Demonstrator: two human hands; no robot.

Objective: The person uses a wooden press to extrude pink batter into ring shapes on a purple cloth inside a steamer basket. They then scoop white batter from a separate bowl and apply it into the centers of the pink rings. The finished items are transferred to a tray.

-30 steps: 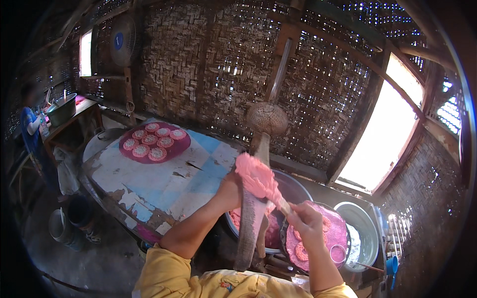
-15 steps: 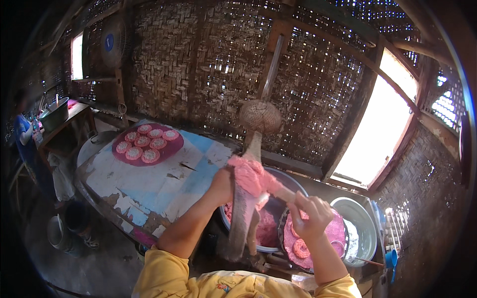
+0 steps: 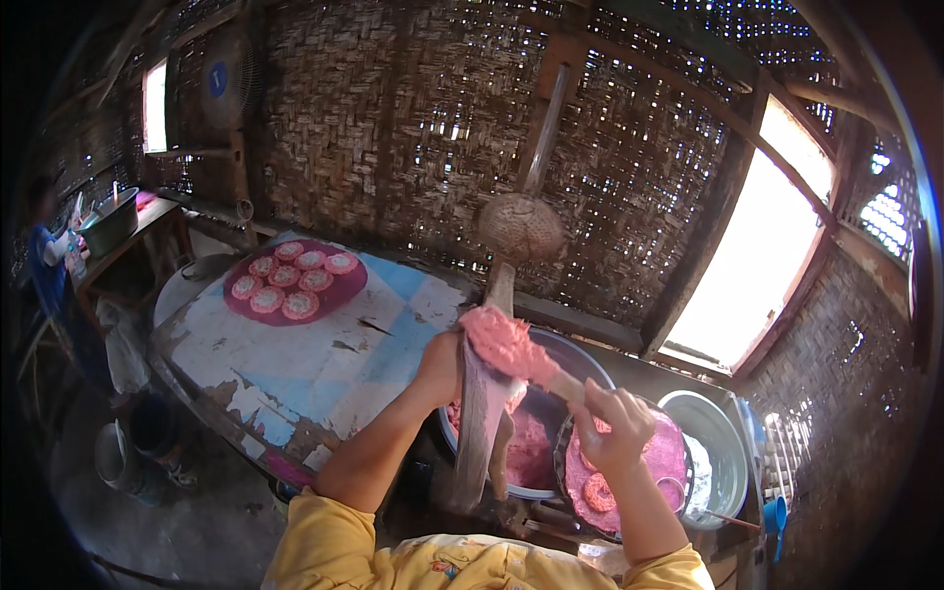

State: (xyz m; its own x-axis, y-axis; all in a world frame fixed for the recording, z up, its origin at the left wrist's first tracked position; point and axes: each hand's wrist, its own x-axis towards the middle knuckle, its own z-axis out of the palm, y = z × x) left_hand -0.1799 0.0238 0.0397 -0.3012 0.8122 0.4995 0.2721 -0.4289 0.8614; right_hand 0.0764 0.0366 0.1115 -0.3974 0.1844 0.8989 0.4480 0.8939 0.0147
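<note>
My right hand (image 3: 615,428) is closed around the handle of a flat wooden paddle (image 3: 562,384). A thick lump of pink dough (image 3: 501,341) covers the paddle's far end and meets the top of a worn wooden beam (image 3: 479,423) in front of me. My left hand (image 3: 442,366) is against the beam's left side, beside the dough; its fingers are hidden behind the wood. Below the paddle stands a large basin (image 3: 580,356) with more pink dough (image 3: 529,447) in it. A round tray (image 3: 657,447) bearing a pink dough ring (image 3: 599,492) lies under my right forearm.
On the peeling table (image 3: 324,379) at left, a pink round sheet (image 3: 346,295) carries several pink-edged rings. A rounded brown weight (image 3: 521,228) tops a wooden post ahead. At right are a grey tub (image 3: 730,442) and blue dipper (image 3: 775,513). Another person (image 3: 49,265) stands far left.
The paddle and my right hand have shifted slightly left, and the dough's outline has changed. The beam, blurred before, now looks sharper. My left hand stays at nearly the same place.
</note>
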